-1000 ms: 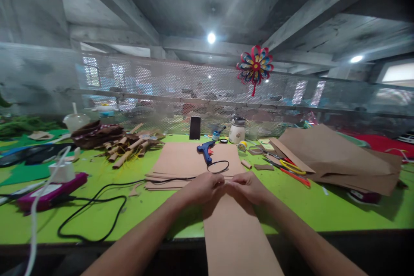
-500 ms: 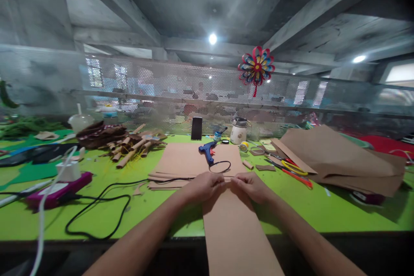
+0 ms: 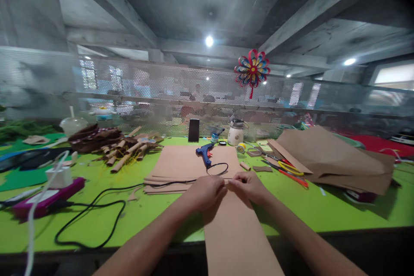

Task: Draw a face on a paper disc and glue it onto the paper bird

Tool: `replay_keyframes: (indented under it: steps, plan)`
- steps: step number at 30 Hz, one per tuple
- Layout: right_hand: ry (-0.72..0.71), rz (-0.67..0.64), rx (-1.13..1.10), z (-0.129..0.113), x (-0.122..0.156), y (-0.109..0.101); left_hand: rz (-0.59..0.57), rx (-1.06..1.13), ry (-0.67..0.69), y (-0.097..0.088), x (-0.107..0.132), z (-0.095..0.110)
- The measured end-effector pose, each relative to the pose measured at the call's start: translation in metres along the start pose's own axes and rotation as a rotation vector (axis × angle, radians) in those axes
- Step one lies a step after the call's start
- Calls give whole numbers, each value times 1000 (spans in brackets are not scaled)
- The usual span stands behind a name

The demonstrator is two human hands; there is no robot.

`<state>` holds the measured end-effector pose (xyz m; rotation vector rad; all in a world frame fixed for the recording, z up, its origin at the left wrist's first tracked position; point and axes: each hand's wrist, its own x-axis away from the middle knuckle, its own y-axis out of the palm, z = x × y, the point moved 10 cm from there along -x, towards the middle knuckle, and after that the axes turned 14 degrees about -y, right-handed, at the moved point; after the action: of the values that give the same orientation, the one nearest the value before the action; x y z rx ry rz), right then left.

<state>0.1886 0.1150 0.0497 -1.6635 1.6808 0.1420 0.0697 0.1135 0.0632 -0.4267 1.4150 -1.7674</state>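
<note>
A long strip of brown kraft paper (image 3: 237,233) runs from the table over its front edge toward me. At its far end my left hand (image 3: 208,192) and my right hand (image 3: 250,186) meet, both with fingers pinched on the paper edge. The fold or edge between the fingertips is mostly hidden. Just beyond the hands lies a stack of brown paper sheets (image 3: 174,159). On that stack rests a blue glue gun (image 3: 205,155), its black cord (image 3: 106,189) trailing left past my left hand.
A purple power strip (image 3: 48,198) with a white plug is at left. Rolled paper tubes (image 3: 129,153) lie behind it. At right are scissors (image 3: 287,170) and large brown paper (image 3: 333,155). A phone (image 3: 194,130) and a white jar (image 3: 236,132) stand at the back.
The view has shifted slightly, so the scene sits a little further left. Both hands stay pinched on the paper's far end, their fingers moved only slightly.
</note>
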Motion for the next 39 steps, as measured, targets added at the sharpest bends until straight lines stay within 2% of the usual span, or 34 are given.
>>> replay_keyframes:
  steps: [15,25,30,35,39]
  plan:
    - [-2,-116,-126,-3,-1,7,-36,134,-69,6,-9,-16]
    - [28,-82,-231,-9,0,7,-73,156,-45,9,-13,-22]
    - [74,-109,-283,-1,2,10,-119,177,-57,12,-14,-27]
    - [133,-49,-333,9,3,5,-165,235,-57,16,-16,-32]
    - [122,-57,-292,5,3,6,-187,274,-54,20,-18,-32]
